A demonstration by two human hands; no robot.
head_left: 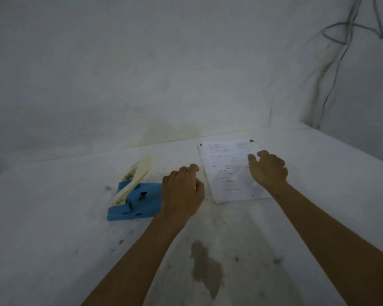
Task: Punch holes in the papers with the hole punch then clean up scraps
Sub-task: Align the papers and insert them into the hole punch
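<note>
A hole punch [135, 198] with a blue base and a raised cream lever sits on the white table [53, 239], left of centre. A thin stack of printed papers [227, 171] lies flat to its right. My left hand [182, 193] hovers between the punch and the papers, just right of the blue base, fingers loosely curled and holding nothing. My right hand [269, 168] is over the right part of the papers, fingers spread and bent, nothing in it. The image is blurred, so contact with the paper cannot be told.
The table meets a white wall at the back. Cables [332, 69] hang down the wall at the right corner. A dark stain [205, 268] marks the table near me, with small dark specks scattered around it.
</note>
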